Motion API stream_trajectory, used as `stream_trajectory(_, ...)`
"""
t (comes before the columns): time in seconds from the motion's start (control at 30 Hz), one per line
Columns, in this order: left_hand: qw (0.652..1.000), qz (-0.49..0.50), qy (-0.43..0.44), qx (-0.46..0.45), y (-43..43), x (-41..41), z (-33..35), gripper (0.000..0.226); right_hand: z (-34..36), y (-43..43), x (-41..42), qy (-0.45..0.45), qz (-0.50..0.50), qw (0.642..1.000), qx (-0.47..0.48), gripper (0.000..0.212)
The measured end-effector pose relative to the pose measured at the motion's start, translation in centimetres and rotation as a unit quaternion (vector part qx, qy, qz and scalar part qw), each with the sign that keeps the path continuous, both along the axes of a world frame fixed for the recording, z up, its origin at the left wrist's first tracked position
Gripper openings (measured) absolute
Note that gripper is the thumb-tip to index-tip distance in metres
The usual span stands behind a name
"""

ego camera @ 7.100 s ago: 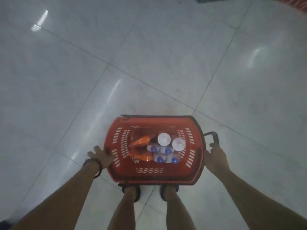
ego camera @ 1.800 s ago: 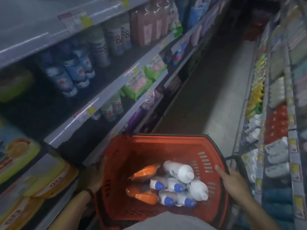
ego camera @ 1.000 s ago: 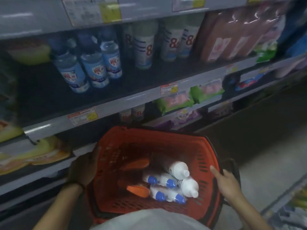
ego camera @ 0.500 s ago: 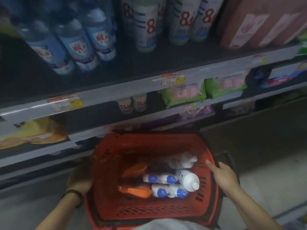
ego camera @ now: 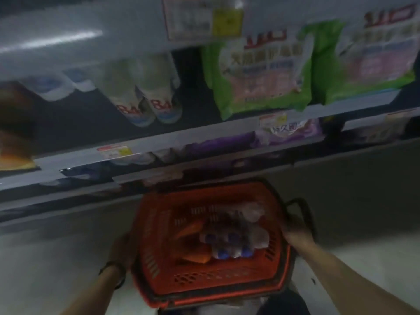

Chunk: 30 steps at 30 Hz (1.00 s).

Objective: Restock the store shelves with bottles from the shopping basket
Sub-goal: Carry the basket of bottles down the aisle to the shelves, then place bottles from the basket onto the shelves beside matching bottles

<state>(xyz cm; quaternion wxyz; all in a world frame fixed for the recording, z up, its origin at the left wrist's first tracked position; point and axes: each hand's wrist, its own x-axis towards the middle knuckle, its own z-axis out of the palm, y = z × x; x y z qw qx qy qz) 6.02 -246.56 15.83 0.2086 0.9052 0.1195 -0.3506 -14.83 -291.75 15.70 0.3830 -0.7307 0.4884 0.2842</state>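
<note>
A red shopping basket [ego camera: 159, 258] sits low in front of the shelves, blurred by motion. Inside lie several white bottles with blue caps [ego camera: 229, 245], larger white bottles [ego camera: 251, 211] and orange bottles [ego camera: 189, 228]. My left hand [ego camera: 121, 247] grips the basket's left rim; a dark band circles that wrist. My right hand [ego camera: 295, 230] grips the right rim beside the black handle [ego camera: 302, 205]. On the shelf [ego camera: 181, 137] above stand white "84" bottles [ego camera: 147, 103].
Green refill pouches [ego camera: 261, 71] fill the shelf to the right of the "84" bottles, purple packs [ego camera: 288, 133] lie one level down, and yellow-orange packs [ego camera: 13, 151] sit at far left. Pale floor tiles [ego camera: 56, 258] spread on both sides of the basket.
The basket has gone down toward the floor close to the lower shelves, and my view has dropped with it. Both hands stay on its rims. The upper shelf of blue bottles has left view.
</note>
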Motion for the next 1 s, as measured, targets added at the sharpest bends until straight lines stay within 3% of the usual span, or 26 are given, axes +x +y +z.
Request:
stream_trajectory(0.27,0.989,0.109,0.08,-0.051,-3.9,0.0,-12.4,0.066,-10.3,-3.2,0.2,0.012,-0.09,0.992,0.088,0.058)
stream_trajectory(0.47,0.988,0.104,0.107,-0.035,-5.6,0.8,-19.9,0.068,-15.6,-4.1,2.3,0.034,-0.13,0.985,0.108,0.05)
stream_trajectory(0.6,0.985,0.098,0.141,-0.023,-4.4,0.8,-24.9,0.056,-19.2,-4.8,2.9,0.047,-0.136,0.984,0.108,0.066)
stream_trajectory(0.73,0.976,0.121,0.172,-0.057,-1.0,0.9,-31.6,0.078,-20.5,-4.9,3.4,0.051,-0.128,0.985,0.102,0.05)
stream_trajectory(0.8,0.972,0.135,0.186,-0.054,-1.8,1.4,-29.8,0.071,-20.4,-4.9,3.7,0.046,-0.095,0.989,0.105,0.053)
stream_trajectory(0.93,0.982,0.083,0.161,-0.049,-8.7,1.0,-18.5,0.045,-19.2,-4.4,4.0,0.055,0.056,0.994,0.073,0.064)
stream_trajectory(1.0,0.991,0.012,0.135,-0.012,-10.1,0.3,-15.8,0.055,-18.2,-3.9,4.0,0.029,0.066,0.996,0.053,0.079)
